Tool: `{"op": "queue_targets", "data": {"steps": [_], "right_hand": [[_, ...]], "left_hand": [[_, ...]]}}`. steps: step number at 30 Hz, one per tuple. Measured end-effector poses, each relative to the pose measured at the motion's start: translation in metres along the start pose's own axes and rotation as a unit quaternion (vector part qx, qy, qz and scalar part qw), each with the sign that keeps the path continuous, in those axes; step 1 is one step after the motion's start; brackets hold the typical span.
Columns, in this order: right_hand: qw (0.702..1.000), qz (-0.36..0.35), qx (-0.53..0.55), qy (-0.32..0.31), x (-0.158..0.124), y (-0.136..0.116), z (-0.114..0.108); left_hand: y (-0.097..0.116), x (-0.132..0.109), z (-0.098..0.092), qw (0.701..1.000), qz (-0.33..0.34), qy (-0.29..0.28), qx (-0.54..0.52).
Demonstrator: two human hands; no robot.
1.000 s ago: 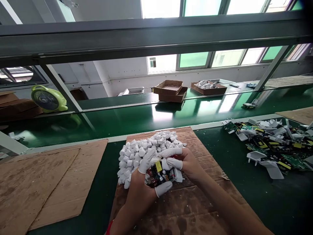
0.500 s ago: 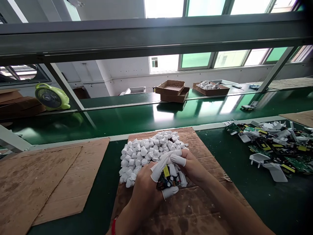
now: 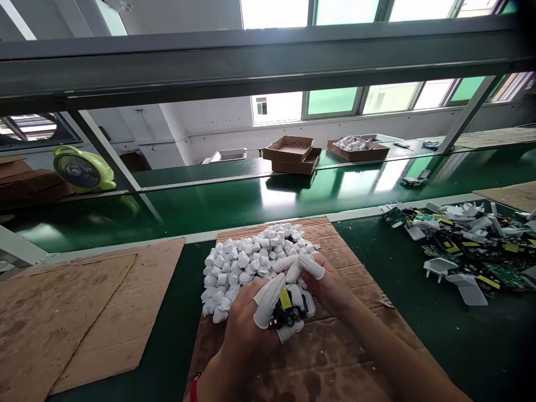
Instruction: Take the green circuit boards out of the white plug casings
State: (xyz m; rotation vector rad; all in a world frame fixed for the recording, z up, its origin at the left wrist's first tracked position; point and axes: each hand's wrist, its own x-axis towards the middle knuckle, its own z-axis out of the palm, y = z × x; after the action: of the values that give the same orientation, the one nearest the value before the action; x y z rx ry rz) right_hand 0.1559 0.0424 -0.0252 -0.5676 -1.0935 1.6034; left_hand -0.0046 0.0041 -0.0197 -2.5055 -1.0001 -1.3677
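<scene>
Both my hands wear white finger cots and meet over a brown cardboard sheet [image 3: 326,357]. My left hand [image 3: 247,321] grips a small black circuit board [image 3: 287,312] with a yellow part, thumb under it and forefinger over it. My right hand [image 3: 322,282] closes on the same board from the right, and its upper fingers pinch a small white plastic piece [image 3: 293,271]. Just behind the hands lies a heap of small white plastic caps [image 3: 247,262] on the cardboard.
A pile of circuit boards and white plug housings [image 3: 469,245] lies at the right. Flat cardboard sheets [image 3: 75,312] lie at the left. Beyond runs a green conveyor belt [image 3: 251,201] with cardboard trays [image 3: 293,153] and a green fan [image 3: 81,170] behind it.
My hands have shifted slightly on the board. The left forefinger has come down over it and the right fingertips have drawn together above it.
</scene>
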Motion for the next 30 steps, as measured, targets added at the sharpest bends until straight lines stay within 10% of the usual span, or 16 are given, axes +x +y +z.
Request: {"op": "queue_targets", "data": {"steps": [18, 30], "right_hand": [[0.961, -0.122, -0.233, -0.088, -0.002, -0.006, 0.008], [0.976, 0.102, 0.032, -0.187, -0.007, 0.0, 0.001]], "left_hand": [[0.001, -0.006, 0.0, 0.986, -0.133, -0.064, -0.073], [0.006, -0.005, -0.004, 0.985, -0.063, -0.092, -0.133]]}}
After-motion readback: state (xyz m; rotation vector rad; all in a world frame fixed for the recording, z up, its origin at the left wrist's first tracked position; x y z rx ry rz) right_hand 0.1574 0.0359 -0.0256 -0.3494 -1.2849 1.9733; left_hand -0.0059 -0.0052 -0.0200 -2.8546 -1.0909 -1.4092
